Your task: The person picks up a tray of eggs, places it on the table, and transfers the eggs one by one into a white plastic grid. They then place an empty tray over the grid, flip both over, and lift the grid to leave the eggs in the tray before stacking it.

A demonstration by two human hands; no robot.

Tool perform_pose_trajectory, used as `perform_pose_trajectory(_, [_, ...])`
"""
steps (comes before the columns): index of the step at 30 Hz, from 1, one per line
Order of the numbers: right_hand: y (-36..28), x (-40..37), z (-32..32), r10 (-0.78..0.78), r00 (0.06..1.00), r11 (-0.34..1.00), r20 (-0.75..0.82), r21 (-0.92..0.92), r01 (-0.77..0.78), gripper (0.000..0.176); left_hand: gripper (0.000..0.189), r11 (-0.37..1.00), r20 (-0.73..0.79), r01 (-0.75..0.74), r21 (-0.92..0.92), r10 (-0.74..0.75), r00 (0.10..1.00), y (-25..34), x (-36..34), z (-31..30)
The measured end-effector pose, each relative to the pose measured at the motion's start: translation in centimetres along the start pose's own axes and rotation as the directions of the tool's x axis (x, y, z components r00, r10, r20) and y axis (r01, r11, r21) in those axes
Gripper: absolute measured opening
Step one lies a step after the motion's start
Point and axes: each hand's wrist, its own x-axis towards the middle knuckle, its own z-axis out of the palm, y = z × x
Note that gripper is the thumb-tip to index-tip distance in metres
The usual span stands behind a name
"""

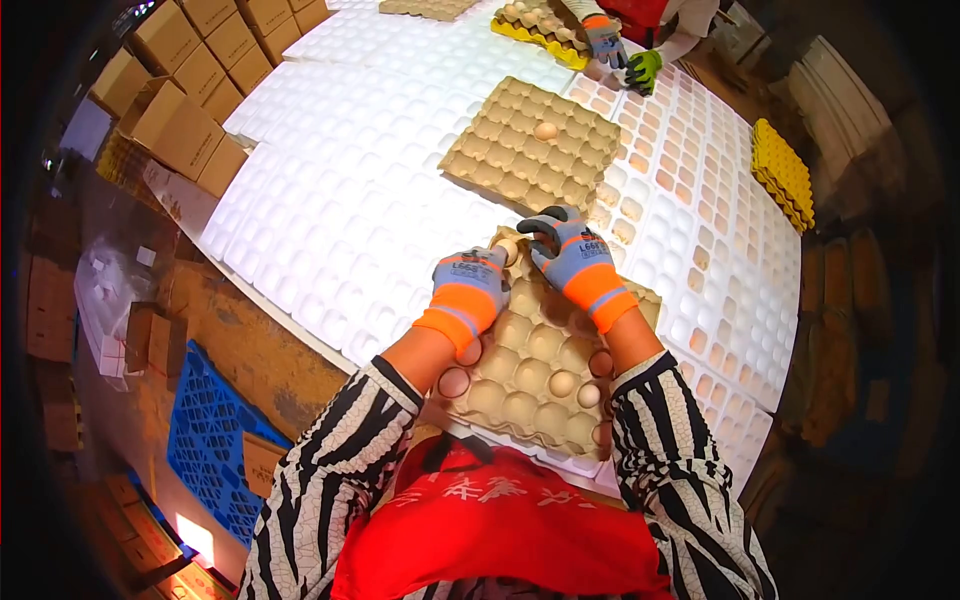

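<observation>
My left hand (pixel 472 282), in a grey glove with an orange cuff, is closed around a pale egg (pixel 508 249) at the far end of a cardboard egg tray (pixel 520 412). Beside it my right hand (pixel 572 252), gloved alike, has curled fingers over the same end of the tray; what they grip is hidden. A light egg (pixel 562 384) and another egg (pixel 589 396) sit in the tray's near right part. Along its left edge shows a pinkish egg (pixel 453 382). Farther ahead, a second cardboard tray (pixel 510 150) carries a single egg (pixel 545 131).
White moulded foam trays (pixel 330 190) cover the table. Across it, a co-worker's grey-gloved hand (pixel 605 42) and green-gloved hand (pixel 643 72) work near stacked egg trays (pixel 540 35). Yellow trays (pixel 782 175) lie right; cardboard boxes (pixel 175 125) and a blue pallet (pixel 212 440) stand left.
</observation>
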Motion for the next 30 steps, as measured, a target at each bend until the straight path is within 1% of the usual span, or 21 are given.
perform_pose_trajectory(2, [-1.5,-0.1,-0.3,0.026,1.0,0.988,0.002,-0.15,-0.025,0.036,0.038,0.966,-0.051,-0.012,-0.258,-0.001,0.999,-2.5,-0.6,-0.4])
perform_pose_trajectory(4, [-4.0,-0.5,-0.6,0.053,0.998,0.957,-0.021,-0.283,-0.057,0.038,0.044,0.73,0.054,0.078,-0.679,-0.056,0.997,-5.2,-0.6,0.1])
perform_pose_trajectory(5, [-5.3,-0.6,-0.8,0.065,0.998,0.933,-0.016,-0.354,-0.066,0.042,0.043,0.381,0.251,0.268,-0.885,-0.095,0.963,-6.3,-1.2,-0.6])
perform_pose_trajectory(6, [-6.3,-0.3,-0.4,0.102,0.994,0.878,0.043,-0.474,-0.07,0.042,0.045,0.09,0.175,0.174,-0.981,0.008,0.985,-7.7,-1.7,0.1])
perform_pose_trajectory(8, [-7.5,0.5,0.4,0.199,0.969,0.727,0.144,-0.685,-0.047,0.042,0.047,-0.126,-0.041,-0.025,-0.992,0.122,0.992,-8.9,-3.2,0.6])
perform_pose_trajectory(9, [-6.8,0.7,1.1,0.157,0.977,0.763,0.147,-0.646,-0.025,0.042,0.049,-0.154,-0.039,-0.014,-0.988,0.157,0.987,-9.3,-3.8,0.5])
perform_pose_trajectory(10, [-6.5,0.4,1.0,0.116,0.988,0.833,0.1,-0.552,-0.042,0.042,0.045,-0.532,0.094,0.197,-0.823,0.215,0.972,-9.6,-3.8,0.5])
perform_pose_trajectory(12, [-5.9,-0.6,-0.1,0.062,0.998,0.937,-0.012,-0.344,-0.062,0.043,0.039,-0.159,0.009,0.025,-0.987,0.103,0.995,-9.3,-4.5,0.3])
perform_pose_trajectory(13, [-3.6,-1.0,0.5,0.07,0.991,0.997,-0.114,-0.002,-0.071,0.042,0.033,0.056,0.113,0.111,-0.992,0.047,0.992,-9.0,-4.3,-0.1])
perform_pose_trajectory(14, [-2.8,-1.8,0.7,0.0,0.959,0.973,-0.284,0.22,0.065,0.04,0.027,0.261,0.202,0.203,-0.944,-0.031,0.979,-8.4,-4.2,-0.7])
perform_pose_trajectory(15, [-2.1,-3.0,0.5,0.203,0.969,0.803,-0.143,0.59,-0.081,0.04,0.025,0.604,0.116,0.099,-0.791,-0.012,0.993,-7.1,-4.6,-1.2])
perform_pose_trajectory(16, [-2.1,-4.4,-0.2,0.341,0.938,0.482,0.06,0.845,-0.229,0.04,0.037,0.938,-0.048,-0.068,-0.339,0.055,0.997,-6.6,-5.0,-0.9])
perform_pose_trajectory(17, [-1.6,-5.9,-0.1,0.286,0.958,0.404,0.024,0.903,-0.143,0.041,0.043,0.987,-0.021,-0.048,-0.155,0.045,0.999,-5.5,-5.5,-0.7])
perform_pose_trajectory(18, [-1.5,-7.7,-0.7,0.312,0.946,0.39,0.089,0.896,-0.212,0.042,0.05,0.999,-0.003,-0.031,0.035,0.031,1.0,-4.1,-5.7,-0.9])
perform_pose_trajectory(19, [-1.6,-9.2,-0.9,0.336,0.939,0.415,0.072,0.884,-0.216,0.042,0.055,0.986,0.136,0.029,0.162,-0.051,0.989,-2.5,-5.4,-1.4])
perform_pose_trajectory(23, [-1.2,-14.0,-2.1,0.382,0.921,0.47,0.078,0.842,-0.266,0.035,0.06,0.962,0.2,0.093,0.255,-0.147,0.969,-1.2,-4.5,-0.2])
perform_pose_trajectory(24, [-0.2,-14.7,-1.9,0.362,0.93,0.489,0.056,0.838,-0.241,0.031,0.059,0.963,0.115,0.075,0.258,-0.108,0.987,-1.4,-4.8,0.2])
perform_pose_trajectory(27, [-2.5,-17.4,-7.9,0.433,0.826,0.327,0.36,0.792,-0.516,0.027,0.054,0.95,0.109,0.156,0.27,-0.191,0.975,-0.8,-4.6,0.1])
perform_pose_trajectory(28, [0.2,-18.0,-4.7,0.35,0.934,0.556,0.065,0.789,-0.263,0.03,0.053,0.944,0.108,0.183,0.276,-0.219,0.97,-0.4,-4.7,-0.1])
perform_pose_trajectory(29, [2.9,-18.5,-1.4,0.23,0.944,0.754,-0.237,0.656,-0.02,0.034,0.051,0.935,0.117,0.202,0.292,-0.245,0.962,0.3,-4.7,-0.2])
perform_pose_trajectory(30, [4.2,-19.0,-0.8,0.018,0.882,0.901,-0.471,0.39,0.189,0.035,0.046,0.924,0.061,0.185,0.335,-0.217,0.974,0.4,-4.9,0.4])
